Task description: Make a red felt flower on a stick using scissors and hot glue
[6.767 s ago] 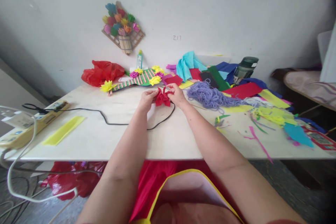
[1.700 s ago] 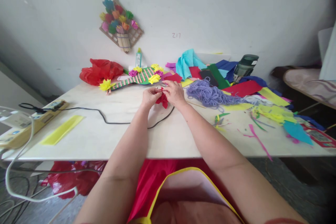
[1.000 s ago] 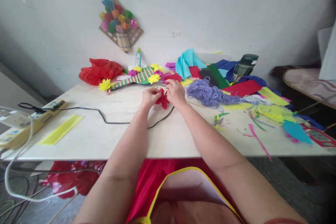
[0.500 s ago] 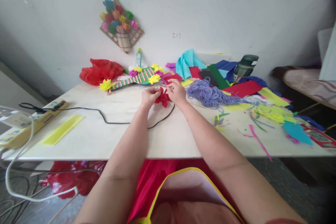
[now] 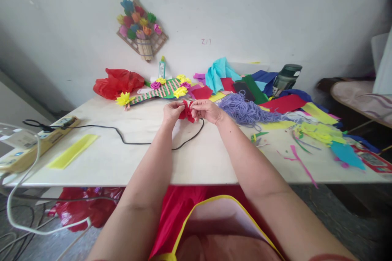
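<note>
A small red paper flower (image 5: 186, 112) is held above the middle of the pale table (image 5: 202, 159), pinched from both sides. My left hand (image 5: 172, 112) grips its left edge with closed fingers. My right hand (image 5: 208, 110) pinches its right side with thumb and fingertips. A black cable (image 5: 131, 140) loops on the table just under the hands. Beyond them lies a striped green and pink woven piece (image 5: 159, 90) with yellow and purple paper flowers on it.
Purple yarn (image 5: 245, 111) and several coloured paper sheets and scraps (image 5: 309, 124) cover the right side. A red plastic bag (image 5: 118, 82), a glue bottle (image 5: 161, 67) and a dark green jar (image 5: 286, 75) stand at the back. A power strip (image 5: 36, 142), scissors (image 5: 35, 124) and a yellow strip (image 5: 73, 151) lie at left.
My right hand has turned and drawn slightly right, now pinching the flower from the side. The flower has folded up narrower between both hands. The left hand stays put.
</note>
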`<state>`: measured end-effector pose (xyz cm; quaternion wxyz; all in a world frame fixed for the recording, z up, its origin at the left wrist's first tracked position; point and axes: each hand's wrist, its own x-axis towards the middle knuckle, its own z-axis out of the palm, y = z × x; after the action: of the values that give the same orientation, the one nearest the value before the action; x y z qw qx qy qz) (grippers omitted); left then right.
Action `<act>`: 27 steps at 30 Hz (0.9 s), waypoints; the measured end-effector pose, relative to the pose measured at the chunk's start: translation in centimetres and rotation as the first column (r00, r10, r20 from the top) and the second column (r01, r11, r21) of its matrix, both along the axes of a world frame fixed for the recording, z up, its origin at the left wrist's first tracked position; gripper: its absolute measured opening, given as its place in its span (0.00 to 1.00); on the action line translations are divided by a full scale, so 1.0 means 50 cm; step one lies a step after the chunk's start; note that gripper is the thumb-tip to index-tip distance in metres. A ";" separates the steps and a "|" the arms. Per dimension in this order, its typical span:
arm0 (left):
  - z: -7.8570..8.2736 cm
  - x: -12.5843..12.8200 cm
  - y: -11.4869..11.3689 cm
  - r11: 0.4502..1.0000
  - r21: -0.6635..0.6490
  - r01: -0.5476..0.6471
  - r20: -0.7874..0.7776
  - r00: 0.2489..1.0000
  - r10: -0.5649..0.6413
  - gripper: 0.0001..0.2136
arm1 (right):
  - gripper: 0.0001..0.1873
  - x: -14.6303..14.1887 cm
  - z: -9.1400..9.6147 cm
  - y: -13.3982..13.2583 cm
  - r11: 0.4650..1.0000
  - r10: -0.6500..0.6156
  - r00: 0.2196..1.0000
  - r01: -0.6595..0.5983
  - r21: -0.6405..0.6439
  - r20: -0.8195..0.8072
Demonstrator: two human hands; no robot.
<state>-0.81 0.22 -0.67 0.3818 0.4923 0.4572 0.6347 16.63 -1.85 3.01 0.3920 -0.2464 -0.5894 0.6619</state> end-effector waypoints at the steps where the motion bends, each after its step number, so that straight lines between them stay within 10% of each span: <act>1: 0.000 -0.001 0.001 1.000 -0.004 -0.004 0.012 1.000 0.004 0.12 | 0.09 0.006 0.002 0.003 1.000 -0.025 0.999 0.025 0.009 -0.041; 8: 0.009 -0.010 0.002 0.999 -0.019 -0.035 0.093 0.995 0.036 0.16 | 0.03 0.067 0.014 0.040 0.839 -0.534 0.767 0.532 -0.113 -0.357; 15: 0.017 -0.013 -0.004 0.996 -0.059 -0.074 0.234 0.968 0.086 0.15 | 0.05 0.101 -0.003 0.059 0.608 -0.791 0.611 0.791 0.068 -0.022; 20: 0.015 -0.017 -0.003 0.997 -0.057 -0.054 0.296 0.953 0.069 0.15 | 0.06 0.085 -0.011 0.048 0.653 -0.749 0.263 0.449 0.609 0.609; 23: 0.013 -0.020 0.000 0.999 -0.046 -0.028 0.322 0.946 0.041 0.15 | 0.11 0.072 -0.009 0.036 0.752 -0.641 0.011 0.205 0.626 0.767; 27: 0.012 -0.021 0.001 1.000 -0.020 0.014 0.320 0.947 -0.007 0.15 | 0.21 0.058 -0.008 0.028 0.829 -0.543 -0.094 0.095 0.551 0.834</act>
<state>-1.86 0.26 -0.09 0.4598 0.3809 0.3937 0.6990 19.53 -0.46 2.62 0.0460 -0.7039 -0.7053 0.0704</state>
